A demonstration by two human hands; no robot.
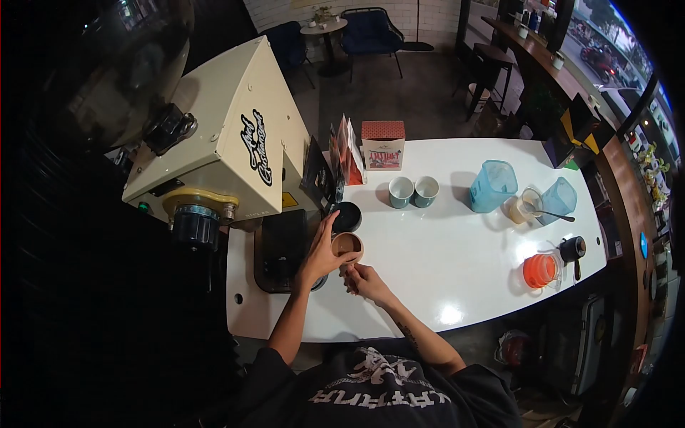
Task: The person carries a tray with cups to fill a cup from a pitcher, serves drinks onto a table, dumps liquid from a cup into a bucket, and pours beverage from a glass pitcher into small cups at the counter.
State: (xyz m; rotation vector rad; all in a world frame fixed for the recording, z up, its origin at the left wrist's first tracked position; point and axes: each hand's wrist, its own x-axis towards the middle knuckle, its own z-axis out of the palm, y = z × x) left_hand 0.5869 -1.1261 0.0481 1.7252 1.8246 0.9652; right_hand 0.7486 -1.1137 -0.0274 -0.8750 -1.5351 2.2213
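Observation:
A small brown cup (347, 244), round with a lighter rim, is tilted toward me over the white table. My left hand (322, 255) curves around its left side, thumb across the near side and fingers pointing away from me. Just below the cup, my right hand (366, 283) is closed on what looks like its handle, mostly hidden by the fingers. A round black container (348, 215) stands right behind the cup, close to my left fingertips. What lies inside the cup looks brown, but I cannot make out what it is.
A large cream coffee grinder (235, 135) stands at left over a black tray (275, 267). Two cups (401, 191), a patterned box (383, 146) and bags (347, 157) sit farther back on the white table (421, 285). Blue pitchers (494, 187) and an orange vessel (540, 271) stand right.

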